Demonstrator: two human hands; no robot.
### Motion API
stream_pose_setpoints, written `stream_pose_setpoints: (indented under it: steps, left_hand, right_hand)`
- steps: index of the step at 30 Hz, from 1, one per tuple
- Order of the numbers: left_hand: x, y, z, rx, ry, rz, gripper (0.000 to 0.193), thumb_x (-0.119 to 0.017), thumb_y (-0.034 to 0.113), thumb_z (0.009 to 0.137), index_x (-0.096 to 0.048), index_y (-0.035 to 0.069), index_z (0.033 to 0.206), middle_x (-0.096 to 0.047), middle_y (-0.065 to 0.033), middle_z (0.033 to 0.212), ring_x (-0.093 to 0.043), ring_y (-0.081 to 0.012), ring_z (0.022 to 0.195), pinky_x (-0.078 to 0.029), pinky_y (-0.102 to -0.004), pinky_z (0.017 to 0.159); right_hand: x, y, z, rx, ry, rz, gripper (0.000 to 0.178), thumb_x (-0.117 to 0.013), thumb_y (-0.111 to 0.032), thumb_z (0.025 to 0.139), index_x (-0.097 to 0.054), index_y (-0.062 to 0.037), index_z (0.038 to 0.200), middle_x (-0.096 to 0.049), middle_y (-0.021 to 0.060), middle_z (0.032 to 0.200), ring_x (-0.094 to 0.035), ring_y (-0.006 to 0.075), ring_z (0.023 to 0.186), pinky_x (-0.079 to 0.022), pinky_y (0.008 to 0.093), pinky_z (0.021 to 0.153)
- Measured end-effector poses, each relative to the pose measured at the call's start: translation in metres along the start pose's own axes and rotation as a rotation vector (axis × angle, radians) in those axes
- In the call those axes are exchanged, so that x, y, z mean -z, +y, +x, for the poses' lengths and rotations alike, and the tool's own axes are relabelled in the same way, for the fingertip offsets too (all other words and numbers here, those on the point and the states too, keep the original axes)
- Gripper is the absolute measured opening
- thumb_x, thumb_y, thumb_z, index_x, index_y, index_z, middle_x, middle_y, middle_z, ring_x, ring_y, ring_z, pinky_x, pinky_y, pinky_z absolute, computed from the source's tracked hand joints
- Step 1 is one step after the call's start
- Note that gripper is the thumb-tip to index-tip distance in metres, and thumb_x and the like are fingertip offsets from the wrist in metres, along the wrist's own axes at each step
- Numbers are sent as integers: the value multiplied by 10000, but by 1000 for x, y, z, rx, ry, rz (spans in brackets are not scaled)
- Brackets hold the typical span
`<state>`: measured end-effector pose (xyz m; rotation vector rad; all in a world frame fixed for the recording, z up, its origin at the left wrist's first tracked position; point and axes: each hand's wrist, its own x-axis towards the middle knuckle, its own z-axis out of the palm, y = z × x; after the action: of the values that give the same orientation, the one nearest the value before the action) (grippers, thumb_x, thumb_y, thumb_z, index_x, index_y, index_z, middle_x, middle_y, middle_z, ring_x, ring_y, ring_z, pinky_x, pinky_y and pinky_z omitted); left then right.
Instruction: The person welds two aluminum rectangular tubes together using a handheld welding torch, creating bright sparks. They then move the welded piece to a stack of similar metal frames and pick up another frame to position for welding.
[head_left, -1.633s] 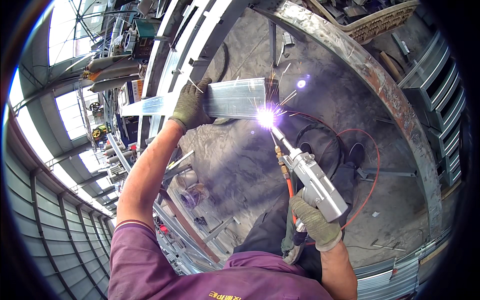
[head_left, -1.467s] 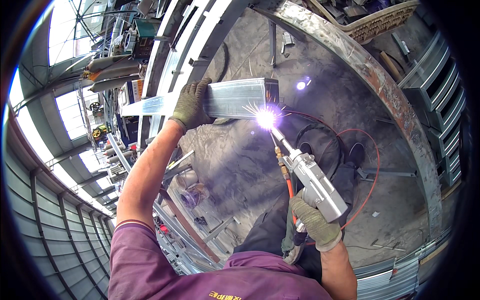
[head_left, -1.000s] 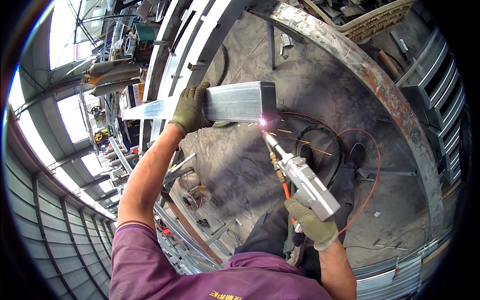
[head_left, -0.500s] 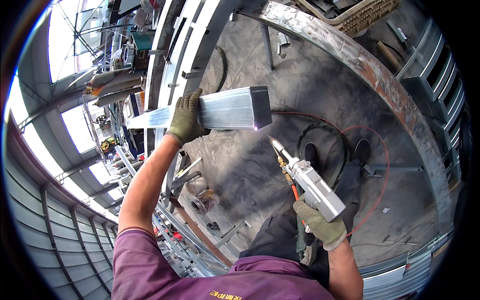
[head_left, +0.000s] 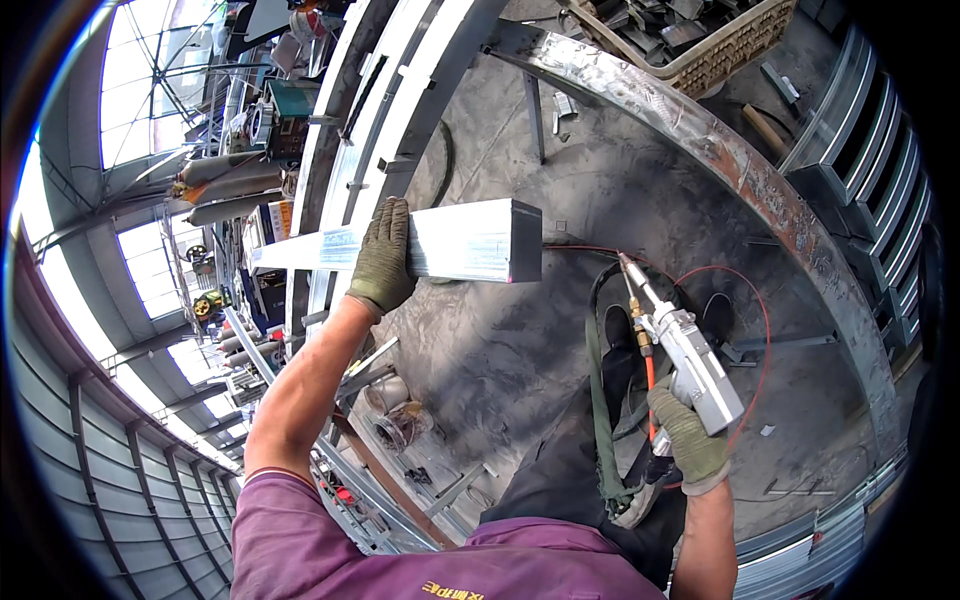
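Observation:
A shiny square metal tube (head_left: 460, 240) lies across the welding stand's rails, its dark end face (head_left: 526, 241) toward the middle of the view. My gloved left hand (head_left: 385, 255) is wrapped over the tube, fingers across its top side. A tiny pinkish spot shows at the lower corner of that end. In my gloved right hand (head_left: 690, 435) is a silver handheld welding gun (head_left: 695, 365) with a brass fitting and an orange hose. Its pointed tip is up and away from the tube, to the right of the end face.
A curved, rusty metal beam (head_left: 740, 160) arcs around the right side. Far back stands a crate (head_left: 735, 60) of metal scraps. Stacked metal profiles (head_left: 850, 150) sit at the far right. A red cable (head_left: 765, 320) and dark hose loop over the floor near my shoes.
The welding gun has moved right and away from the tube's end. The bright purple glow at the corner has faded. My left hand stays on the tube, its fingers now closer together.

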<state>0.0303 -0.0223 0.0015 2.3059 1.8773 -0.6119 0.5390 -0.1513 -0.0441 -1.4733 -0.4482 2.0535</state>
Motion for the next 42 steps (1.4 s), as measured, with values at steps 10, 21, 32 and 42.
stream_pose_setpoints:
  steps: [10,21,32,42]
  left_hand:
    - [21,-4,-1,-85,-307,-45,837,-632,60,909,-311,-47,1675,-377,-312,1706,-347,-446,1612,-294,-475,1349]
    - [25,-17,11,-99,-129,-164,883,-665,-61,804,-410,-8,1648,-460,-308,1656,-431,-447,1566,-361,-442,1320]
    - [35,0,33,-44,-241,-134,752,-745,25,858,-476,-53,1556,-528,-318,1570,-500,-455,1495,-430,-479,1247]
    - [34,13,58,31,-254,-171,627,-766,100,833,-559,-66,1401,-641,-297,1408,-619,-438,1352,-525,-481,1104]
  right_hand:
    - [-27,2,-7,-18,-52,49,69,-795,-58,999,-727,-56,986,-627,-62,788,-557,44,663,-438,243,597]
    - [-21,0,-14,-17,-7,52,74,-786,-67,1008,-719,-56,977,-611,-58,744,-535,46,601,-412,248,547]
    - [-36,4,-5,24,128,-20,109,-741,-174,991,-691,-97,933,-597,-24,749,-558,92,629,-463,283,575]
    - [-34,7,-3,78,225,-96,131,-747,-199,993,-687,-100,934,-589,-18,758,-556,103,648,-470,294,596]
